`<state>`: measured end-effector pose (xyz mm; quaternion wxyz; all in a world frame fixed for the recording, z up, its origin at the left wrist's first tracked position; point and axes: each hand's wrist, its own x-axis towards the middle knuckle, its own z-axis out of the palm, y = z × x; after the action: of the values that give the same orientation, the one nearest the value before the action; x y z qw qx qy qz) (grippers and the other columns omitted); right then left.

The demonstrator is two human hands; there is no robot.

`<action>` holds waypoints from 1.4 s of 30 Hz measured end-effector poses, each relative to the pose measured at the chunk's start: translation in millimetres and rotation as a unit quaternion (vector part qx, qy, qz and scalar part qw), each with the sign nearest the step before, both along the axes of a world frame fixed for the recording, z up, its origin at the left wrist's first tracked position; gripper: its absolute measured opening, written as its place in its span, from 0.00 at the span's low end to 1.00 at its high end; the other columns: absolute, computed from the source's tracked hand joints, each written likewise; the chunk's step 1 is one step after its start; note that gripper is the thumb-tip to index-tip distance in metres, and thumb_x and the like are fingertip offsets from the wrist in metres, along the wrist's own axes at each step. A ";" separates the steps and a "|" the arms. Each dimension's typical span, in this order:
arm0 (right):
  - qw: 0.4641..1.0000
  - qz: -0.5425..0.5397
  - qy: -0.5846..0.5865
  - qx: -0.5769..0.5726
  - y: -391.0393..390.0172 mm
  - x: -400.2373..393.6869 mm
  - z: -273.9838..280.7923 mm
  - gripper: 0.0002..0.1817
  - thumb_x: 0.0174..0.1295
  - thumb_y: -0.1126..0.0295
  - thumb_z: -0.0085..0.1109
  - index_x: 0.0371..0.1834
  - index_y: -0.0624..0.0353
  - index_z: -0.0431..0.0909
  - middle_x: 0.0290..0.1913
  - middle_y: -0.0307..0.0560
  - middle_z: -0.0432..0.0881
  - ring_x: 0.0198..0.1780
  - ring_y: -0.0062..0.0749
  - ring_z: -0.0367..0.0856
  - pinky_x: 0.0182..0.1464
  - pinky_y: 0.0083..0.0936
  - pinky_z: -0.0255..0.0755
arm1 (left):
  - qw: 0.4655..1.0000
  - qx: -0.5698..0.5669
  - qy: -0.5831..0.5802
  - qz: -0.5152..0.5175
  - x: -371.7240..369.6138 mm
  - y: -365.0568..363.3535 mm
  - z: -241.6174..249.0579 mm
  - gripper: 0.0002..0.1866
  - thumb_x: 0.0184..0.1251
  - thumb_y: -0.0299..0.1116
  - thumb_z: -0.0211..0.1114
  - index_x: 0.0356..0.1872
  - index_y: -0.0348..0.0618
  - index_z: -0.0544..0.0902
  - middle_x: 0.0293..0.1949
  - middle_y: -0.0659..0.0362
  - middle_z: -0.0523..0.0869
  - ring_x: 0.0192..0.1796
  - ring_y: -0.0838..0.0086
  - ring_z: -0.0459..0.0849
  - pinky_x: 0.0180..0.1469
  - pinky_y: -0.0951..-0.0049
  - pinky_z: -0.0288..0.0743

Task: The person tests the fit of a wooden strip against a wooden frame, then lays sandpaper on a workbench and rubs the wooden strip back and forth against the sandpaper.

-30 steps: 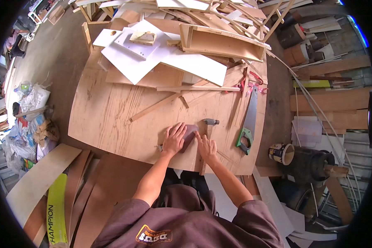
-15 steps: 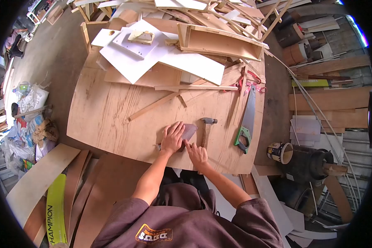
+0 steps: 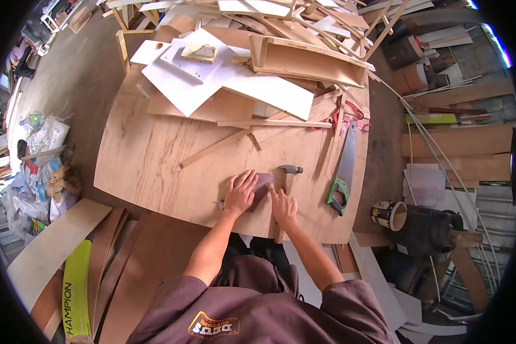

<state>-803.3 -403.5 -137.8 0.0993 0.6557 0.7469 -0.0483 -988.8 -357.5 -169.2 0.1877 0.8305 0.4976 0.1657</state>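
A dark reddish-brown flat piece (image 3: 261, 194) lies on the wooden tabletop (image 3: 137, 155), close to its front edge. My left hand (image 3: 241, 194) rests flat on the piece's left part with the fingers spread. At its right edge is my right hand (image 3: 284, 206), index finger extended to the piece's upper right corner, the other fingers curled with nothing visible in them. A hammer (image 3: 291, 170) lies right beside my right hand, which covers part of its handle. A small metal object (image 3: 221, 204), too small to make out, sticks out left of my left hand.
A handsaw (image 3: 345, 166) with a green handle lies on the right of the table. Wood strips (image 3: 215, 148), white boards (image 3: 178, 86) and an open wooden box (image 3: 309, 60) are piled toward the back. A bucket (image 3: 389, 215) stands off the right edge.
My right hand has moved up and slightly right along the piece's edge, from its lower part to its upper right corner, and now covers more of the hammer handle. My left hand stays in place.
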 end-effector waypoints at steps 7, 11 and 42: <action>0.990 0.081 0.002 0.118 -28.5 3.5 -7.6 0.26 0.69 0.67 0.54 0.72 0.42 0.70 0.36 0.41 0.82 0.28 0.35 0.87 0.27 0.35 0.78 | 1.000 -0.002 0.001 -0.004 0.6 -2.5 2.3 0.31 0.65 0.34 0.55 0.72 0.46 0.73 0.77 0.63 0.69 0.80 0.75 0.61 0.79 0.54 0.49; 0.997 -0.008 -0.009 0.071 -5.0 -0.3 -4.6 0.27 0.68 0.71 0.52 0.72 0.41 0.71 0.40 0.42 0.84 0.28 0.38 0.87 0.28 0.37 0.80 | 1.000 0.004 0.007 0.003 -0.2 1.2 3.8 0.30 0.65 0.35 0.56 0.72 0.46 0.74 0.77 0.63 0.69 0.80 0.75 0.62 0.79 0.54 0.50; 0.988 0.020 -0.007 0.150 -7.0 10.5 -3.0 0.26 0.69 0.69 0.54 0.71 0.40 0.72 0.38 0.42 0.82 0.31 0.35 0.88 0.30 0.34 0.79 | 1.000 0.008 0.009 -0.001 0.2 -2.5 -0.7 0.30 0.66 0.35 0.56 0.72 0.46 0.74 0.77 0.63 0.69 0.80 0.75 0.61 0.79 0.53 0.50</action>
<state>-792.9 -410.5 -140.8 0.0057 0.6487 0.7577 0.0706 -988.6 -359.9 -169.9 0.1769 0.8337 0.4973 0.1621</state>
